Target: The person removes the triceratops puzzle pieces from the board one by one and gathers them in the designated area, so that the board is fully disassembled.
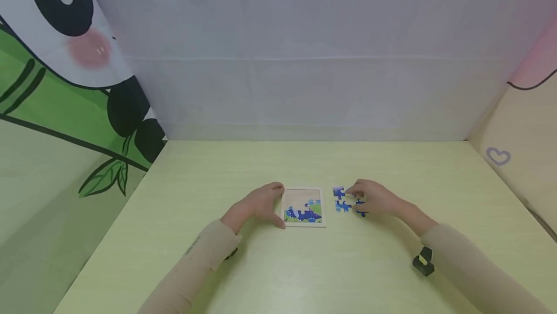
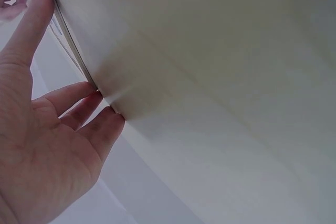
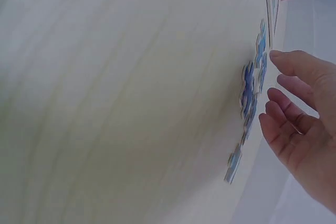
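Note:
A square jigsaw frame (image 1: 303,225) with a pale rim lies on the table, its lower part filled with blue and green pieces and bare board above. My left hand (image 1: 263,201) rests against its left side, thumb at the near corner and fingertips at the far one. To the right of the frame lie several loose jigsaw pieces, among them a dark blue piece (image 1: 339,192) and a lighter blue piece (image 1: 343,206). Over these pieces hovers my right hand (image 1: 375,199), partly covering another blue piece (image 1: 360,209). In the right wrist view its fingers (image 3: 283,109) are loosely bent, with nothing between them.
The pale yellow table (image 1: 278,265) runs back to a whitish cloth wall (image 1: 313,91). A printed panel (image 1: 65,101) stands at the left, and another panel (image 1: 522,125) rises along the right side. Dark straps hang below both sleeves.

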Demonstrator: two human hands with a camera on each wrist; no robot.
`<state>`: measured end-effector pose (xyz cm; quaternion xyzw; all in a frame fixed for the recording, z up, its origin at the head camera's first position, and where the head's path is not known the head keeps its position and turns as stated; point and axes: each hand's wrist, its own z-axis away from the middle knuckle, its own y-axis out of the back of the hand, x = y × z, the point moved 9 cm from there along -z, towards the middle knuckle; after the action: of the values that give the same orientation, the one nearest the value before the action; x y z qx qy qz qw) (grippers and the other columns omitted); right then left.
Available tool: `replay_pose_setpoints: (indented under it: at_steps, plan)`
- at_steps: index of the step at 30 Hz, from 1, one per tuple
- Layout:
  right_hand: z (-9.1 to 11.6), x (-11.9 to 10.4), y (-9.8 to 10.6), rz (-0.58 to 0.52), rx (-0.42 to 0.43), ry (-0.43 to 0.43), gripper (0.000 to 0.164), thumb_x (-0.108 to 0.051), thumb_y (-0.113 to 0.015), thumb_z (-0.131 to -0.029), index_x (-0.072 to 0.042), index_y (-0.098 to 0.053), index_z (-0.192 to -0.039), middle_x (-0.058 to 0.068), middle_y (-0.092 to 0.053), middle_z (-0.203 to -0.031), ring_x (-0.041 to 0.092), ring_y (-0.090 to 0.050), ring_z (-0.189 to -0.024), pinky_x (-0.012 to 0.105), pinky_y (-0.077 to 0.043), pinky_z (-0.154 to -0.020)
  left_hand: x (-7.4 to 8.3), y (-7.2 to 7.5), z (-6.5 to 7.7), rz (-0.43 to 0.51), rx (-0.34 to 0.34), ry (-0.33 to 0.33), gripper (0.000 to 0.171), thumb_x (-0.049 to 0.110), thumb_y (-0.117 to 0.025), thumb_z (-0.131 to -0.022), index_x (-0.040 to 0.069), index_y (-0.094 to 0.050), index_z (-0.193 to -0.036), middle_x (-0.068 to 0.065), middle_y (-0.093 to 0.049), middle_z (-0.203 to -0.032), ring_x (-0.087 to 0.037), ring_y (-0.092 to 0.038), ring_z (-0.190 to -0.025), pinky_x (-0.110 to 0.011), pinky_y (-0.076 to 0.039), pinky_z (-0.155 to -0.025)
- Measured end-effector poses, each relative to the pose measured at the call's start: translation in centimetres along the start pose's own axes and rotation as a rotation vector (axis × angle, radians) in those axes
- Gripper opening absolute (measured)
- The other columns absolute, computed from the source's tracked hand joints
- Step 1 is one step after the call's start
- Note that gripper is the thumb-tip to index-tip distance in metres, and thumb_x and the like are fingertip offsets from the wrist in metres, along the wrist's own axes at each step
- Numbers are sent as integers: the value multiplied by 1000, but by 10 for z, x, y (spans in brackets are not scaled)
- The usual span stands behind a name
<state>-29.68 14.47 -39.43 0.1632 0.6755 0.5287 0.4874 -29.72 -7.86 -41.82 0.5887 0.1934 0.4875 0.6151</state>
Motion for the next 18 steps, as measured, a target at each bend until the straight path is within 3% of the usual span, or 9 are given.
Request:
replay_pose_setpoints:
  at_steps: [7, 18]
  plan:
    - [-19, -22, -18, -73, -29, 42, 42, -11, -73, -75, 3, -61, -113, 5, -60, -95, 18, -54, -87, 30, -48, -73, -1, -1, -2, -13, 0, -4, 99, 48, -79, -61, 1, -37, -137, -10, -33, -142, -26, -30, -131, -36, -28, -108]
    - [-42, -52, -39, -73, -38, 129, 43, -16, -75, -72, 0, -63, -110, 1, -58, -93, 10, -49, -79, 22, -44, -67, -3, -2, -3, -15, -1, -3, 99, 49, -79, -61, 1, -37, -137, -10, -33, -143, -26, -30, -131, -37, -28, -108]
